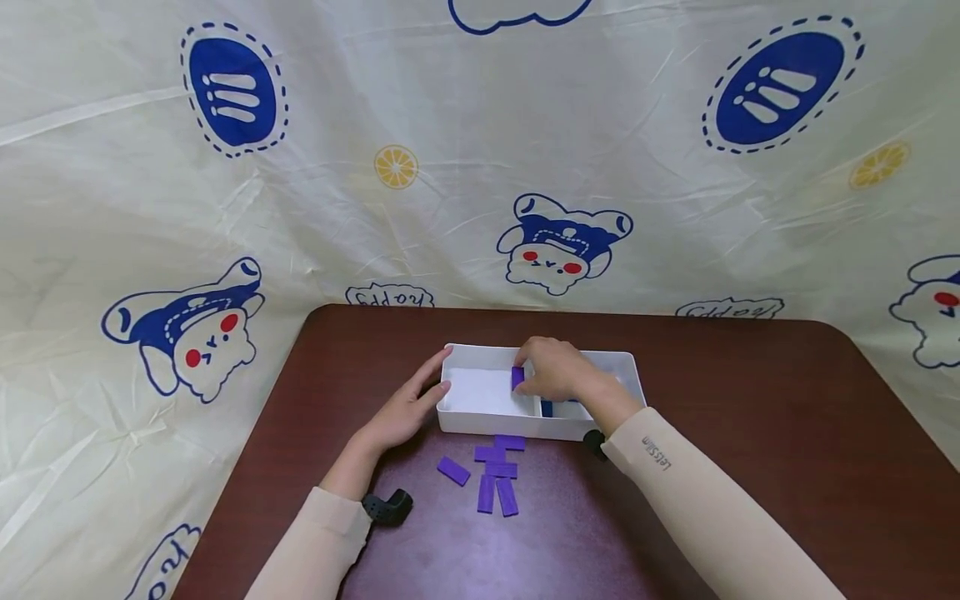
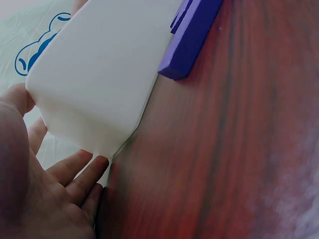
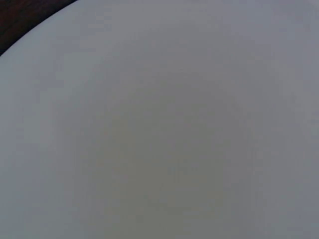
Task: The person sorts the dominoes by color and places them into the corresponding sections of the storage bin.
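Cream sleeves point(image 1: 697, 500) nearest, reaching in from five and seven o'clock, with a dark band point(image 1: 388, 507) at each wrist. Beneath them, reddish-brown tabletop point(image 1: 735, 400) with rounded far corners, wood grain plain in the left wrist view, a soft sheen toward six o'clock. Standing on it, a white box point(image 1: 517, 425), split by a divider point(image 1: 539, 407). At the box's nine o'clock end, left hand point(image 1: 397, 417), fingers spread and touching the wall. Over the divider, right hand point(image 1: 557, 371), fingers narrow, pinching a purple block point(image 1: 517, 377) above the nine o'clock compartment; cannot tell whether touching the box floor. Just past the divider, toward three o'clock, something dark blue point(image 1: 547, 408), mostly hidden. At six o'clock of the box, loose purple blocks point(image 1: 486, 493) lying on the wood, mostly clustered, with one apart toward nine o'clock. Behind the tabletop's twelve o'clock edge, creased pale cloth point(image 1: 450, 233) printed with upside-down cartoon animals, blue ovals, orange slices and "happy". Filling the right wrist view, a pale blur, with a dark brown corner at ten o'clock.
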Available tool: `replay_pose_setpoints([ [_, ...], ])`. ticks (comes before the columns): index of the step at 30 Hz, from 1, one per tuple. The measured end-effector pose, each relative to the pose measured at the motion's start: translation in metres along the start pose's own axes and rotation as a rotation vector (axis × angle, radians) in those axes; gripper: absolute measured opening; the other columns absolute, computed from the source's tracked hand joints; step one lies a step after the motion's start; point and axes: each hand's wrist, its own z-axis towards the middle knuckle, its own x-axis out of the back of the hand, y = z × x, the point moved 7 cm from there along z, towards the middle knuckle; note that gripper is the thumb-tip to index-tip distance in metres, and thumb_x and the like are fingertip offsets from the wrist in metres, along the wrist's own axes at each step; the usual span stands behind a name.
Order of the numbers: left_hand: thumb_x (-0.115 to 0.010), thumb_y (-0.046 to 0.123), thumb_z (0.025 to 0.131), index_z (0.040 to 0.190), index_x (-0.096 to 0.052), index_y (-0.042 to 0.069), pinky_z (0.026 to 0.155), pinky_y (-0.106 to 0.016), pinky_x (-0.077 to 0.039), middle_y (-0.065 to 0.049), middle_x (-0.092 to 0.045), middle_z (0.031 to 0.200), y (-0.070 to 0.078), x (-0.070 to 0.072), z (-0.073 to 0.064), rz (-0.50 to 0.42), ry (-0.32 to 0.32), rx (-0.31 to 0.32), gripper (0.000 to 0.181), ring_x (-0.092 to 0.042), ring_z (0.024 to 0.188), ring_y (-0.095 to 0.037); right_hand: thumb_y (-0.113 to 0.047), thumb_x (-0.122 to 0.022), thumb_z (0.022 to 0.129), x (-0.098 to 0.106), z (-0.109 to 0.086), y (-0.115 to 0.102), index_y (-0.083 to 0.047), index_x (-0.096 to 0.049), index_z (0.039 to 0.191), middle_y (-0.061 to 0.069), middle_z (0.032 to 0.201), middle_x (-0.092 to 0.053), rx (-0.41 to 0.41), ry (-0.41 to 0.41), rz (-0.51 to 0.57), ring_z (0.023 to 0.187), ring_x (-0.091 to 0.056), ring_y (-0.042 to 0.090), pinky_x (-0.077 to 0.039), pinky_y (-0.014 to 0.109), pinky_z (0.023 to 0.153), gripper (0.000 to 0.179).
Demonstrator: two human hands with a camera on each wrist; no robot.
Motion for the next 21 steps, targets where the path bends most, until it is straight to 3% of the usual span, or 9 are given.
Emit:
replay_pose_setpoints([
  [10, -0.050, 0.032, 0.111, 0.165, -0.024, 0.035, 0.123, -0.060, -0.029, -0.010, -0.031, 0.169, -0.0023, -0.0003, -0.0031, 0.031, -0.014, 0.008, 0.061, -0.032, 0.156, -0.034, -0.028, -0.084, 0.087, -0.0080, -0.0012, -0.0011, -0.009, -0.075, 0.123, 0.013, 0.138, -0.064, -0.015, 0.026, 0.005, 0.132, -0.057, 0.036, -0.041, 0.058, 0.115, 0.041],
  [21, -0.049, 0.033, 0.111, 0.165, -0.024, 0.036, 0.123, -0.059, -0.029, -0.011, -0.032, 0.169, 0.0011, 0.0003, -0.0019, 0.025, -0.001, 0.002, 0.060, -0.032, 0.155, -0.034, -0.029, -0.084, 0.088, -0.0037, 0.0002, -0.0043, -0.009, -0.076, 0.122, 0.013, 0.134, -0.066, -0.009, 0.040, -0.038, 0.131, -0.058, 0.035, -0.039, 0.057, 0.116, 0.041],
])
